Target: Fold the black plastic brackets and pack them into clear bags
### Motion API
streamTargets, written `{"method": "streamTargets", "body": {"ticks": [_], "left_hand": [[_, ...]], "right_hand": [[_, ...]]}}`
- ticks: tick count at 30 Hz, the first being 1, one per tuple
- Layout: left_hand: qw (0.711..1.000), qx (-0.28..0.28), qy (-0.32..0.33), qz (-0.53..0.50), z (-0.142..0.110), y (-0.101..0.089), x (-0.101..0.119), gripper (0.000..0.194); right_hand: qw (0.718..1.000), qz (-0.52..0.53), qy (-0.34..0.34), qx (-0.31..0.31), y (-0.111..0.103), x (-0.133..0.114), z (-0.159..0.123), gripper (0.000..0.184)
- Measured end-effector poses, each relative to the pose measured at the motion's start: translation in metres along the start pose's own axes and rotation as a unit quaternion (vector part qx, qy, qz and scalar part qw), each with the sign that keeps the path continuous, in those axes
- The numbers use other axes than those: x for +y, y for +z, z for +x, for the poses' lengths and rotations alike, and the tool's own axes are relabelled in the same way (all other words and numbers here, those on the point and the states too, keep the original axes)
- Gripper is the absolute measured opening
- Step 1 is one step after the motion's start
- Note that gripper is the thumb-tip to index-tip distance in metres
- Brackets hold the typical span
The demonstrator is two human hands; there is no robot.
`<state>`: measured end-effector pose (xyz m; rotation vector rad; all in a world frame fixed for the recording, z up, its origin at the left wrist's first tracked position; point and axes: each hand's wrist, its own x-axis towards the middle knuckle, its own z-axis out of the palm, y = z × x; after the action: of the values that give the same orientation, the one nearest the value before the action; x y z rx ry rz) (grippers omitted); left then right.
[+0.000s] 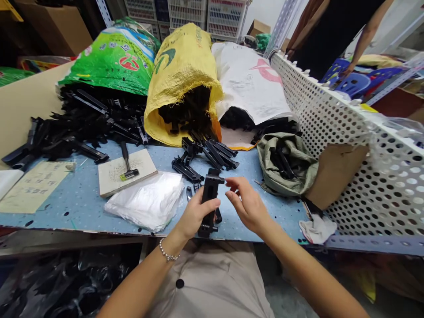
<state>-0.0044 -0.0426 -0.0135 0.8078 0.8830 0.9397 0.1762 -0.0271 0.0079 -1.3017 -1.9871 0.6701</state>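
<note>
A black plastic bracket [208, 198] stands upright over the front edge of the worktop, gripped in the left hand [197, 212], whose fingers wrap behind it and whose thumb presses across its face. The right hand [247, 205] is loosely spread, its fingertips just beside the bracket's upper end; whether they touch it is hard to make out. The blue speckled worktop [73, 221] carries loose black brackets [205, 154], a clear plastic bag [145, 201], paper sheets [33, 185] and a small hammer [126, 165] on a pale board [127, 179]. Black parts spill from a yellow woven sack [180, 88], a green woven sack [112, 57] and a white sack [248, 84], and more lie in an olive cloth bag [286, 163]. Beyond a perforated metal panel [331, 145], a co-worker's arm [364, 39] is cut off by the frame's top edge.
</note>
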Motion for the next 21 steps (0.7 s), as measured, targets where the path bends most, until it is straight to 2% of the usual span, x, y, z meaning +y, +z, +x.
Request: {"method": "streamTargets", "body": {"ticks": [2,4,7,9,10,12,14,15,18,21], "left_hand": [[0.999,-0.025,-0.023,0.001,-0.003,0.003,-0.001,0.037],[0.999,-0.022,-0.031,-0.012,-0.004,0.006,-0.002,0.036],[0.999,0.038,-0.014,-0.019,-0.002,0.004,0.000,0.036],[0.996,0.086,-0.001,-0.034,0.000,-0.002,0.005,0.038],[0.993,0.106,0.002,-0.042,0.001,-0.006,0.007,0.038],[0.991,0.125,0.005,-0.049,0.001,-0.012,0.011,0.038],[0.992,0.121,0.006,-0.043,-0.001,-0.014,0.011,0.037],[0.992,0.119,0.007,-0.042,-0.002,-0.013,0.010,0.037],[0.990,0.131,0.023,-0.043,-0.006,-0.013,0.002,0.038],[0.983,0.173,0.068,0.006,-0.011,-0.027,-0.011,0.041]], "right_hand": [[0.988,-0.116,-0.091,0.036,-0.002,-0.001,0.013,0.032],[0.982,-0.142,-0.118,0.029,0.002,0.000,0.023,0.034],[0.996,-0.058,-0.056,-0.034,0.014,0.002,0.025,0.039],[0.995,0.000,-0.032,-0.091,0.022,0.000,0.017,0.039],[0.992,0.007,-0.052,-0.115,0.026,-0.002,0.011,0.037],[0.980,-0.029,-0.143,-0.132,0.034,-0.005,-0.003,0.032],[0.961,-0.086,-0.235,-0.116,0.044,-0.008,-0.016,0.029],[0.956,-0.103,-0.257,-0.099,0.049,-0.009,-0.021,0.028],[0.967,-0.061,-0.234,-0.075,0.062,-0.008,-0.028,0.026],[0.981,0.006,-0.154,-0.117,0.062,0.002,-0.016,0.027]]}}
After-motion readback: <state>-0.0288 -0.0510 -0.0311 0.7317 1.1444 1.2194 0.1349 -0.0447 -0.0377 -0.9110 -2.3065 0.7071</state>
